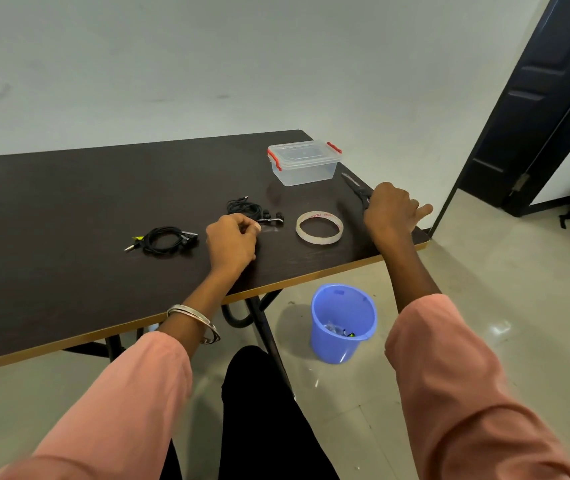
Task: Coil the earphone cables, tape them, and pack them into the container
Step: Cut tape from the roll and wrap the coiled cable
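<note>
Altogether: two earphone coils, one tape roll, one container.

A dark brown table edged in tan is seen, with black earphones, a clear container with red clips and a whitish tape ring. Pink sleeves, a silver bangle and a blue bucket are shown.

The table looks like dark wood, smooth with a soft shine. At two o'clock on it sits a see-through plastic container, and the blue bucket is shiny plastic too. The bangles gleam like metal.
</note>
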Available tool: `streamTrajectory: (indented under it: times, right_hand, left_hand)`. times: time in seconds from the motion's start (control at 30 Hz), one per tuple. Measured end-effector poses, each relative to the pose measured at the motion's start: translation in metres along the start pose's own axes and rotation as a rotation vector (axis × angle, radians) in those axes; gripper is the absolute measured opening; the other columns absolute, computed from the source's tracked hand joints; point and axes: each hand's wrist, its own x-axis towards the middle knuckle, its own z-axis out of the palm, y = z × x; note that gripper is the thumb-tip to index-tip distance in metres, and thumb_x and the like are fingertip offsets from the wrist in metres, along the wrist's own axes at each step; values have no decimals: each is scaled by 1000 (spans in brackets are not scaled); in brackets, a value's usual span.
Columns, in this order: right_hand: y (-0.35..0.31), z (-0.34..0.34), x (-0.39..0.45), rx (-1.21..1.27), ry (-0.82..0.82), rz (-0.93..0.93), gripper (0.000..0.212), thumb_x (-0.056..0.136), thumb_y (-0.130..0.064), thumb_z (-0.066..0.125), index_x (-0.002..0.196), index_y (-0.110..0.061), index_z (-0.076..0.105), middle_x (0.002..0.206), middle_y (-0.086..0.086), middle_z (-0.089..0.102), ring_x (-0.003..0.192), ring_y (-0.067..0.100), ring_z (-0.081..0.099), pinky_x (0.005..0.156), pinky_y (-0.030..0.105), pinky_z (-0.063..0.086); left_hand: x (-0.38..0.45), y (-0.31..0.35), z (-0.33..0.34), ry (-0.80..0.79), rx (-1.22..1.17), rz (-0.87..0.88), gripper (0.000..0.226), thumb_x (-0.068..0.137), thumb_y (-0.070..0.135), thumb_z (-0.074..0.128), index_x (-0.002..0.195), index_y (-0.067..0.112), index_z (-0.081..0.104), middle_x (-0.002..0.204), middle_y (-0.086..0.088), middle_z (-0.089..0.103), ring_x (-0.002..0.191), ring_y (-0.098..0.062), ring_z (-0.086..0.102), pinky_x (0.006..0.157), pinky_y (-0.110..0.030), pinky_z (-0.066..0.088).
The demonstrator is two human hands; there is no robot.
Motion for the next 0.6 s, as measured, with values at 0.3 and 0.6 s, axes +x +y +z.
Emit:
streamTrajectory:
  times: [0.3,0.6]
  right_hand:
    - [-24,-42,-28,78,-269,-273,39,80,-34,76,91,-16,43,95,7,54,107,31,52,100,53,26]
    - [-30,-76,-61,-219,-407,-504,61,64,-49,82,90,-16,38,121,14,44,127,33,31,103,64,18]
  left_hand:
    - [-3,3,-2,10,-3,-6,9,91,16,63,86,15,71,74,-1,68,45,-10,62,47,-21,53]
    - [-7,7,-9,4,-62,-16,10,94,12,59,87,10,67,71,-2,67,39,-7,60,41,-13,46]
